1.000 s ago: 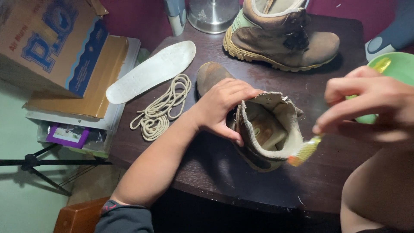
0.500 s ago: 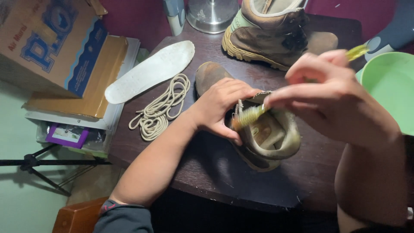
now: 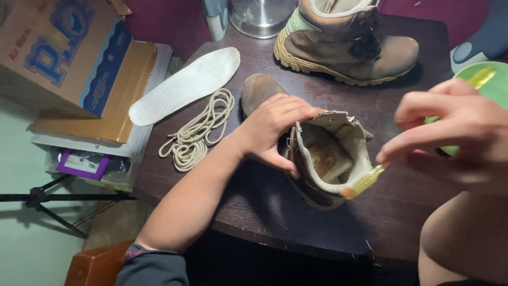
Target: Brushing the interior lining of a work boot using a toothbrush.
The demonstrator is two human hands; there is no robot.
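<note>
Dark surface [image 3: 254, 212] filling the middle of the frame. At centre, boot [image 3: 317, 159] on its side, long axis toe upper left to opening lower right. Inside, only lining visible. Left hand [image 3: 275, 127] on the shaft, fingers wrapped on it. Right hand [image 3: 450, 132] at right edge, fingers pinching toothbrush [image 3: 365, 182], bristles at the boot's rim. Green bowl [image 3: 487, 85] behind; contents hidden.

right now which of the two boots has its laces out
The near boot, gripped by the left hand while the right hand puts a toothbrush to its collar. The far boot is still laced; the loose lace lies beside the insole.
</note>
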